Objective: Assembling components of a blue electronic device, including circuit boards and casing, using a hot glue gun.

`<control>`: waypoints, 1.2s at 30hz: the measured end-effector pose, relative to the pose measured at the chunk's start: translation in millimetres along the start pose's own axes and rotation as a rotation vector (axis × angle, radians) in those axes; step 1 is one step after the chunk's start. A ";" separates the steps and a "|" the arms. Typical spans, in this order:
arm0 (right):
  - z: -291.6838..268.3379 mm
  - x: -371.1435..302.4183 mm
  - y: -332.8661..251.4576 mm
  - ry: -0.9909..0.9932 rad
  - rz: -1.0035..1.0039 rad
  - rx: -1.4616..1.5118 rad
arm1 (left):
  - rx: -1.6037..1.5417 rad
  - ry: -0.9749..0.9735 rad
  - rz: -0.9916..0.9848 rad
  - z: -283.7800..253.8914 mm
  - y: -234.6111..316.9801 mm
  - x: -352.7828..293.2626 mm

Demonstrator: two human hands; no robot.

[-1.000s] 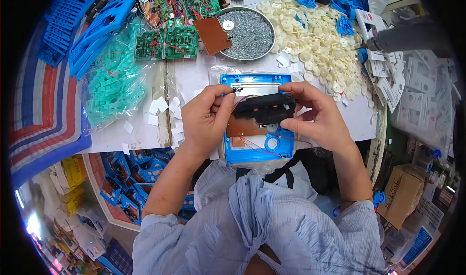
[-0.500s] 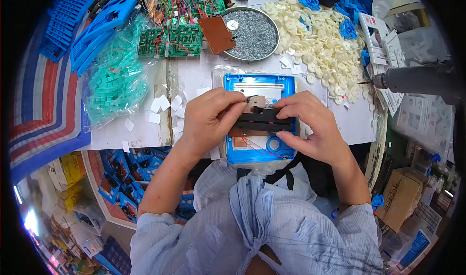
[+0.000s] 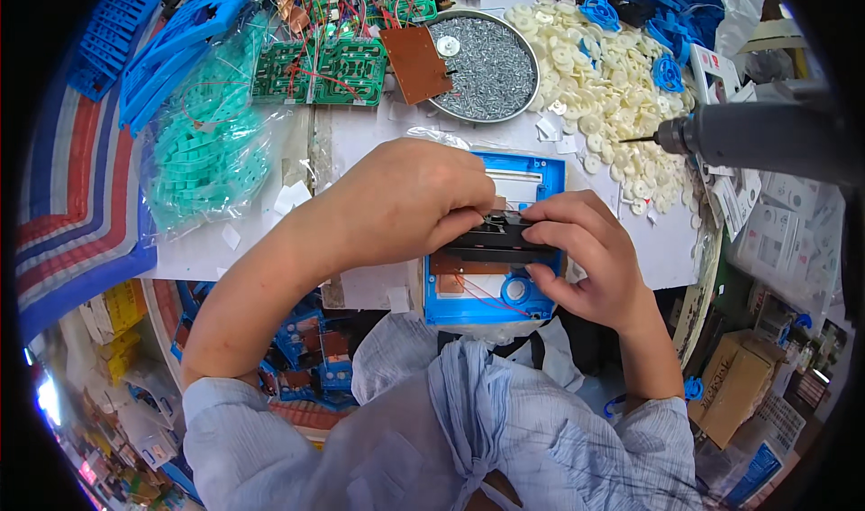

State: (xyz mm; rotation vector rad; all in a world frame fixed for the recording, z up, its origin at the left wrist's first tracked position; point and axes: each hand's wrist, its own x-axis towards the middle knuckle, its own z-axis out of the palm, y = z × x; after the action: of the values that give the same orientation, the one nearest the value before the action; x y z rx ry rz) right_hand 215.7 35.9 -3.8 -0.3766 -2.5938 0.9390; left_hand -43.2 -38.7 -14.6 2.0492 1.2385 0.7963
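A long black plastic part (image 3: 491, 253) lies across a shallow blue plastic housing (image 3: 439, 315), above a brown board (image 3: 445, 265) inside it. My right hand (image 3: 590, 254) grips the part's right end, thumb at the near side and fingers over the far side. My left hand (image 3: 419, 191) bends over the part's left end with its fingertips pinched together against it; what lies between them is hidden. Thin red wires (image 3: 487, 296) run from the board past a blue ring (image 3: 515, 289) in the housing's near right corner.
Behind the housing stands a round metal tin (image 3: 538, 78) of small screws, with a brown board (image 3: 414, 65) leaning on its rim. Cream plastic discs (image 3: 577, 78) are heaped to the right, near a grey electric screwdriver (image 3: 748, 137). Green circuit boards (image 3: 347, 69) and bagged green parts (image 3: 203, 168) lie left.
My left hand has turned over and moved onto the black part, its elbow swinging outward. The right hand keeps hold of the part. The whole view has shifted slightly.
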 end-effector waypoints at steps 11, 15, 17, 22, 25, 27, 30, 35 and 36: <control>-4.0 8.5 -0.6 -0.046 -0.018 0.001 | 0.260 -0.154 0.110 -11.1 5.5 18.2; -5.8 9.8 -1.1 -0.051 -0.033 0.001 | 0.328 -0.177 0.134 -12.4 8.7 21.1; -4.7 9.6 -0.8 -0.048 -0.041 0.004 | 0.358 -0.203 0.111 -14.0 13.2 19.2; -3.7 9.4 -0.4 -0.042 -0.051 -0.010 | 0.449 -0.317 0.065 -17.7 36.1 14.4; -3.6 9.3 -0.9 -0.055 -0.045 -0.008 | 0.491 -0.315 0.020 -13.5 46.4 6.4; -4.3 11.2 -2.7 -0.082 -0.035 -0.023 | 0.469 -0.275 -0.020 -9.1 50.5 1.3; -4.5 16.1 -7.2 -0.132 -0.019 -0.084 | 0.409 -0.207 -0.058 -2.0 52.7 -5.1; -7.0 26.1 -12.9 -0.230 -0.013 -0.210 | 0.318 -0.144 -0.119 6.2 52.3 -12.2; -7.6 26.9 -15.1 -0.251 -0.007 -0.224 | 0.294 -0.130 -0.135 7.4 52.5 -14.0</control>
State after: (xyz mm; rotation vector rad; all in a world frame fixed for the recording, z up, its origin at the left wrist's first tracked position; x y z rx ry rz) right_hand 192.7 38.7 17.9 -0.3250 -2.9401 0.7354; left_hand -14.6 -72.7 17.6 2.1784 1.4715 0.4313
